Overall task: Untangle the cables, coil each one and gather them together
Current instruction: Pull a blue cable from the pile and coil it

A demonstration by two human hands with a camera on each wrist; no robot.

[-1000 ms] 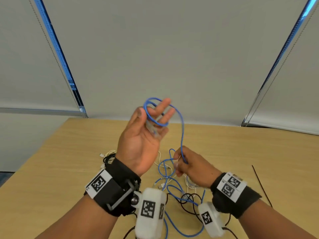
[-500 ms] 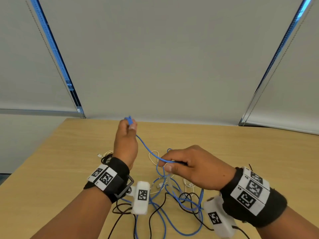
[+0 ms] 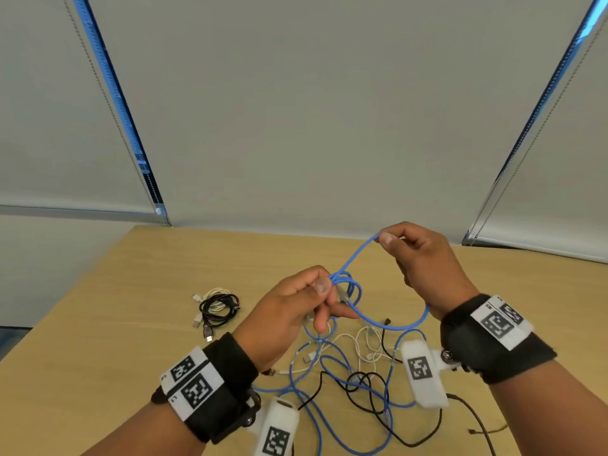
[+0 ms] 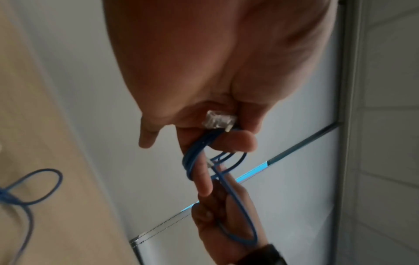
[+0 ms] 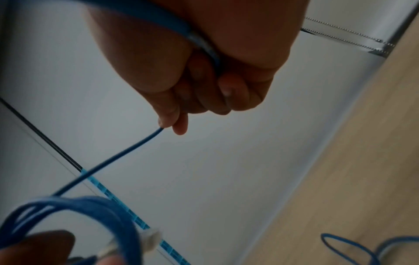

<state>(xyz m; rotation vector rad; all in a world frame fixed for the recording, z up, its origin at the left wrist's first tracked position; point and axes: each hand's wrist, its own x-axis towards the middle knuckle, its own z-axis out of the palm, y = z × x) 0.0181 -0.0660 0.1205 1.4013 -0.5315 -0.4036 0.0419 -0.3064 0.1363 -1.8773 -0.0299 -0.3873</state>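
Your left hand (image 3: 296, 307) fingers pinch the thin round blue cable (image 3: 353, 268) coils (clear plastic plug tucked in) above the table (image 3: 98, 340), right hand (image 3: 424, 261) pinching its strand higher.

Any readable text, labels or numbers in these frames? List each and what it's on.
No readable words or brand names.
Left wristband: square black-and-white marker codes, tiny edge print too small to read.
Right wristband: marker codes, small print blurred.
Two white wrist camera housings: marker codes only.
Blue cable and its clear plug: no print legible.
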